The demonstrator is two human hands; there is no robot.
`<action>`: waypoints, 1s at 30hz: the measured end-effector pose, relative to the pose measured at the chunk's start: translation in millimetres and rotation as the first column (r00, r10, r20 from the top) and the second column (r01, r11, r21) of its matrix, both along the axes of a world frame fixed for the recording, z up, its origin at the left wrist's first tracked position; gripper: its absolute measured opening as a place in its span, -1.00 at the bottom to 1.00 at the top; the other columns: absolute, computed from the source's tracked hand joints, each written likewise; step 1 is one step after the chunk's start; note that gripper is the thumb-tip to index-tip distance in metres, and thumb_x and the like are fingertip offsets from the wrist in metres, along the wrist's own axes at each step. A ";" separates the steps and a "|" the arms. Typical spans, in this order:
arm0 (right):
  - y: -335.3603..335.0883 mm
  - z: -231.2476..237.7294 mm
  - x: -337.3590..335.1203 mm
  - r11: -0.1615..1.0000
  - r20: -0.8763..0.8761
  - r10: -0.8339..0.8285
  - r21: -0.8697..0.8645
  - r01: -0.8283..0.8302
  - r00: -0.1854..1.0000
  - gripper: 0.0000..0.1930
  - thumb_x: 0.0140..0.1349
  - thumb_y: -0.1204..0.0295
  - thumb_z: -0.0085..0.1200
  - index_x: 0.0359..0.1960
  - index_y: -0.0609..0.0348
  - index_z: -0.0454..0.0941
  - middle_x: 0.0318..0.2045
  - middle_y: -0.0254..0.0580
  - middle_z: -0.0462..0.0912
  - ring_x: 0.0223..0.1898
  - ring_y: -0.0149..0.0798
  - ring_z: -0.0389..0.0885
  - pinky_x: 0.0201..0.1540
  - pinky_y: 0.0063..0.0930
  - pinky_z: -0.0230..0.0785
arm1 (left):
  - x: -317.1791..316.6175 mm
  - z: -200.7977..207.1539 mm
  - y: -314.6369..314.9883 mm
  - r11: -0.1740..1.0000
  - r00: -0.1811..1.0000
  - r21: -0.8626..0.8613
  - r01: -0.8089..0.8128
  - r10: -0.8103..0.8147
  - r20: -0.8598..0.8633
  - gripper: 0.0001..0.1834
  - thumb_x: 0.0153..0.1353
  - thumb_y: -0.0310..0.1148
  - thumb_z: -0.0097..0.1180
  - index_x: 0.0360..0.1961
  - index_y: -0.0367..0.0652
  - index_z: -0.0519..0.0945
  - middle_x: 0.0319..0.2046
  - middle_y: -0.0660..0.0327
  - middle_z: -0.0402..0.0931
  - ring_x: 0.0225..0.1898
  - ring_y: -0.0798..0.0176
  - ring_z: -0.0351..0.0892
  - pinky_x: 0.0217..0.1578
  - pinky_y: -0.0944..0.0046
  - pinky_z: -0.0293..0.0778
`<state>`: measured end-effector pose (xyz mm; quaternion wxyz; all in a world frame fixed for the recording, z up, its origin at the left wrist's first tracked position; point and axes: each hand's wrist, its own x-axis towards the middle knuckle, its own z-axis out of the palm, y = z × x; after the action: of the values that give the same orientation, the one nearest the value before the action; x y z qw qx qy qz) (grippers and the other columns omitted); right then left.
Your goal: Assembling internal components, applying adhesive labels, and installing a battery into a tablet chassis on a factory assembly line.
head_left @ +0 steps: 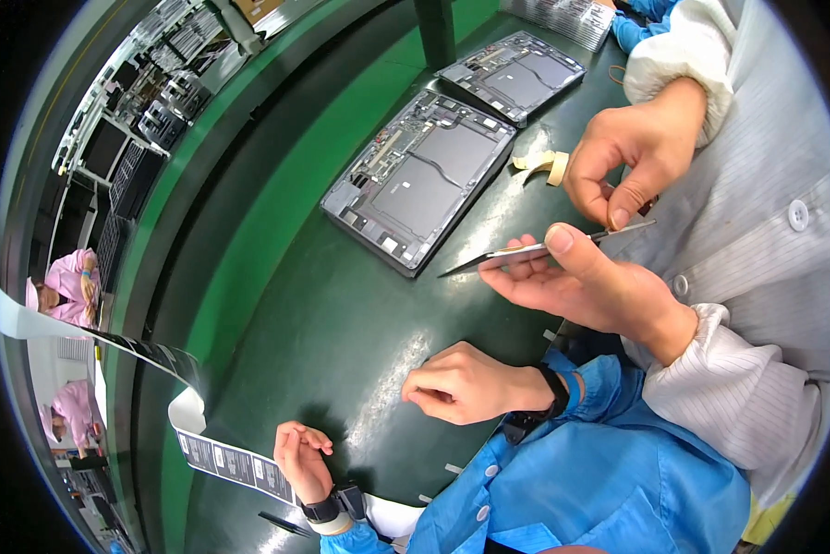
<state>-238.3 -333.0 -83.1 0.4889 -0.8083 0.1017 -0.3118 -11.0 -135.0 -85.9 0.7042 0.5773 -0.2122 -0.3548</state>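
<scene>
My left hand [305, 461] is raised at the lower left, fingers loosely bent and apart, with nothing visible in it. Beside it runs a strip of black-and-white printed labels [235, 465], passing behind my wrist. My right hand [463, 380] rests on the dark green table [341, 323], its fingers curled into a loose fist, with no object showing in it. To the right, a co-worker's two hands [609, 277] hold a thin dark flat panel [526, 251] edge-on; one hand supports it from below while the other pinches near its end.
Two opened laptop bases [421, 175] [514, 74] with exposed boards and batteries lie beyond the co-worker's hands. A roll of yellowish tape [555, 168] sits near them. A dark slim object [284, 523] lies at the lower left. People in pink [71, 282] work across the line.
</scene>
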 end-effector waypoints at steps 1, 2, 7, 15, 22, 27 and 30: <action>-1.7 -5.2 -2.1 0.998 -0.077 0.060 -0.005 -0.061 0.995 -0.95 0.19 0.49 0.08 -0.33 0.18 0.52 -0.55 -0.15 0.60 -0.56 -0.10 0.58 -0.46 -0.31 0.44 | -0.1 0.0 -1.0 1.000 1.000 0.006 -0.003 0.003 0.009 -0.79 0.41 -0.32 -0.10 -0.25 -0.28 0.42 -0.61 0.16 0.36 -0.56 0.20 0.43 -0.51 0.32 0.38; -2.8 -5.3 -3.1 0.992 -0.156 0.123 -0.004 -0.125 0.980 -0.88 0.25 0.41 0.07 -0.24 0.16 0.51 -0.45 -0.15 0.62 -0.47 -0.14 0.60 -0.38 -0.33 0.47 | -0.1 -0.4 -0.1 1.000 1.000 0.007 0.003 -0.003 0.007 -0.79 0.41 -0.32 -0.10 -0.25 -0.28 0.42 -0.61 0.16 0.36 -0.56 0.20 0.43 -0.51 0.32 0.38; -0.3 8.8 3.0 0.999 0.003 0.045 -0.020 -0.045 0.999 -0.94 0.14 0.58 0.11 -0.35 0.17 0.52 -0.58 -0.20 0.59 -0.59 -0.14 0.58 -0.52 -0.31 0.41 | -0.4 -0.8 4.2 1.000 1.000 0.003 -0.017 0.017 0.015 -0.80 0.40 -0.33 -0.10 -0.26 -0.29 0.41 -0.61 0.17 0.36 -0.57 0.23 0.42 -0.50 0.32 0.38; -0.2 -2.3 0.6 0.999 0.002 0.041 0.020 -0.041 0.999 -0.97 0.12 0.56 0.10 -0.42 0.20 0.50 -0.63 -0.12 0.58 -0.62 -0.03 0.58 -0.54 -0.22 0.40 | -0.8 -1.5 -0.4 1.000 1.000 -0.009 -0.014 0.014 -0.006 -0.80 0.40 -0.33 -0.09 -0.25 -0.28 0.42 -0.61 0.16 0.37 -0.56 0.21 0.43 -0.51 0.32 0.39; 3.9 -0.7 0.1 0.998 -0.031 0.059 0.008 -0.059 0.998 -0.97 0.17 0.52 0.07 -0.37 0.18 0.52 -0.57 -0.12 0.61 -0.57 -0.04 0.61 -0.51 -0.23 0.42 | 0.6 0.0 6.6 1.000 1.000 -0.018 -0.026 0.025 -0.005 -0.79 0.40 -0.32 -0.08 -0.25 -0.29 0.42 -0.61 0.16 0.37 -0.56 0.21 0.43 -0.51 0.32 0.39; 1.6 1.5 3.3 1.000 -0.030 0.030 0.009 -0.030 0.999 -0.96 0.18 0.56 0.09 -0.36 0.16 0.57 -0.66 -0.25 0.53 -0.67 -0.25 0.51 -0.58 -0.38 0.34 | -1.1 8.6 1.9 1.000 1.000 0.013 0.025 -0.025 -0.001 -0.78 0.38 -0.33 -0.07 -0.21 -0.32 0.43 -0.57 0.13 0.44 -0.50 0.19 0.50 -0.47 0.30 0.42; 3.2 1.0 3.9 0.999 -0.030 0.039 0.025 -0.039 0.999 -0.96 0.19 0.55 0.09 -0.35 0.15 0.59 -0.67 -0.26 0.53 -0.68 -0.28 0.50 -0.58 -0.39 0.33 | -8.7 25.9 0.9 0.995 0.994 0.072 0.076 -0.081 0.070 -0.75 0.37 -0.33 -0.05 -0.15 -0.37 0.45 -0.53 0.08 0.52 -0.45 0.16 0.57 -0.41 0.29 0.47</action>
<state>-234.4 -329.8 -82.1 0.5031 -0.8088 0.0970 -0.2887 -19.7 -134.1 -59.9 0.6611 0.6051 -0.2477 -0.3680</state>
